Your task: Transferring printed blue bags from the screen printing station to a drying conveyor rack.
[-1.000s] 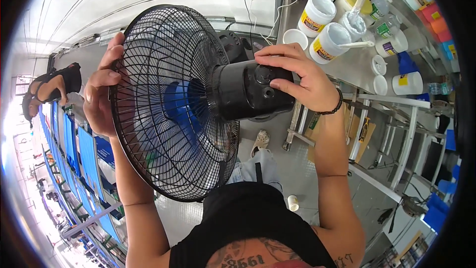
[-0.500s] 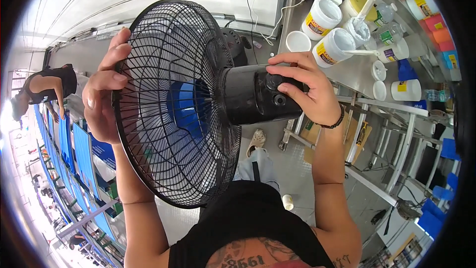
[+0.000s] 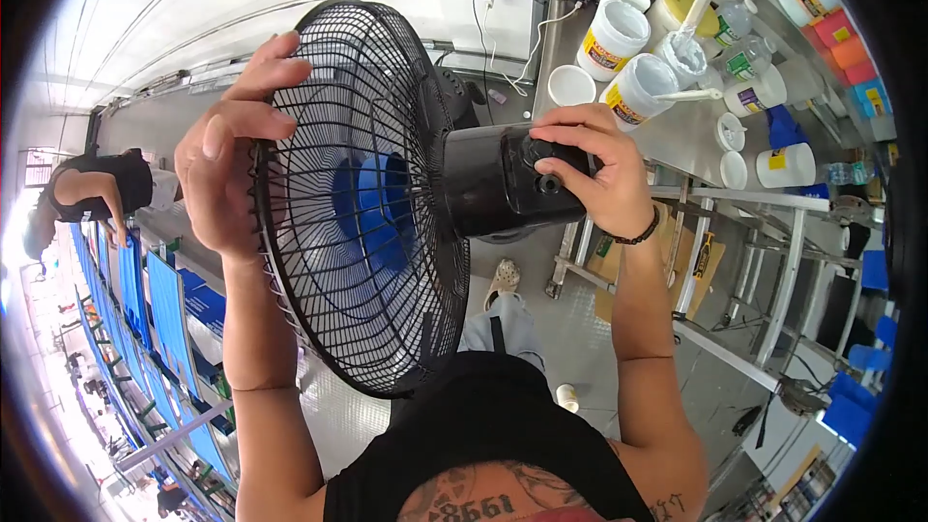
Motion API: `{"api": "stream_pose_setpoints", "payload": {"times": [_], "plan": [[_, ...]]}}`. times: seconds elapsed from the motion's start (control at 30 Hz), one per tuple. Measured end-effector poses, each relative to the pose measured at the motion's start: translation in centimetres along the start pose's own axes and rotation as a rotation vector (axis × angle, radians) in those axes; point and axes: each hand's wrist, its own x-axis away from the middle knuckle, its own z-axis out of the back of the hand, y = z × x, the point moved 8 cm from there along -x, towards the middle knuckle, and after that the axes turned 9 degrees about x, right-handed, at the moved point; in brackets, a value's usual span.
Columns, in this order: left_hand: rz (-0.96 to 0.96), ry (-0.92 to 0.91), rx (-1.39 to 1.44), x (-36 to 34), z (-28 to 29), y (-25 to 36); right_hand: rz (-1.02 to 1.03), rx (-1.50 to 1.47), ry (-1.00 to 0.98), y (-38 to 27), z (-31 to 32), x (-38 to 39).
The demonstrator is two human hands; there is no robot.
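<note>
A black electric fan (image 3: 483, 169) is held up in front of my chest, its round wire cage (image 3: 348, 319) facing left. Blue blades (image 3: 377, 193) show through the wires. My left hand (image 3: 232, 145) curls its fingers over the cage's upper left rim, with the palm outside the wires. My right hand (image 3: 609, 179) grips the end of the motor housing, thumb and fingers around a knob (image 3: 536, 150). A small round fitting below the knob is visible near the thumb.
At the upper right, a metal bench (image 3: 667, 150) bears white tubs (image 3: 643, 87) of pale paste, some with spatulas. Metal ladders (image 3: 793, 251) stand below it. A co-worker (image 3: 101, 184) bends over blue panels (image 3: 169, 300) at the left. A small cup (image 3: 567, 397) lies on the floor.
My left hand has shifted right and slightly up with the cage's left rim, and the cage now appears narrower, turned more edge-on. My right hand keeps its grip on the housing.
</note>
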Motion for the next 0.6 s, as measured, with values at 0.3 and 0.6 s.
{"api": "stream_pose_setpoints", "payload": {"times": [0.3, 0.6], "plan": [[0.053, -0.175, -0.092, -3.8, -5.5, 0.6, -0.05, -0.452, 0.201, 3.2, -2.3, 4.3], [0.09, -0.242, 0.026, -6.0, -6.5, -0.9, -0.031, -0.484, 0.239, 4.9, -1.9, 4.1]]}}
